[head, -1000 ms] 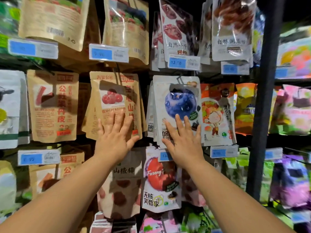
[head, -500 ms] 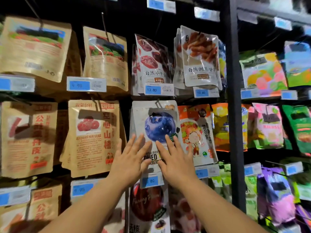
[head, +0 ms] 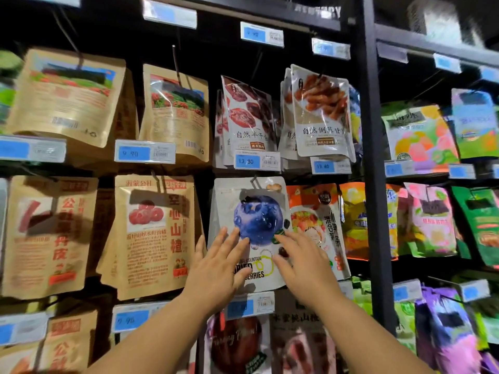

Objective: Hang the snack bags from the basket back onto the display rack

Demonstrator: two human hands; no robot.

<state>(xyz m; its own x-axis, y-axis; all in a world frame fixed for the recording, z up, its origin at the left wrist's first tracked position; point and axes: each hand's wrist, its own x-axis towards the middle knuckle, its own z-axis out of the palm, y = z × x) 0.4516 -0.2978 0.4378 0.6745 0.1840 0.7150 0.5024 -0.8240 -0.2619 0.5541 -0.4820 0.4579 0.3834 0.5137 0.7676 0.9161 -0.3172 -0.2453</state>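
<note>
Dried-blueberry snack bag (head: 253, 211) hanging on the display rack (head: 374, 184)
A white pouch printed with one large blue berry and dark lettering below it. It hangs upright from a peg at frame centre, in the middle row, just left of the rack's black upright post.

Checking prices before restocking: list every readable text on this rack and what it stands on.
"9.90": price tag left of centre.
"13.80": price tag at centre.
"13.80": price tag right of centre.
"自然半干": date bag.
"MOUNTAIN", "BERRIES": blueberry bag, partly covered.
"山楂": kraft bag.
Other tags and fine print: too blurred.
</note>
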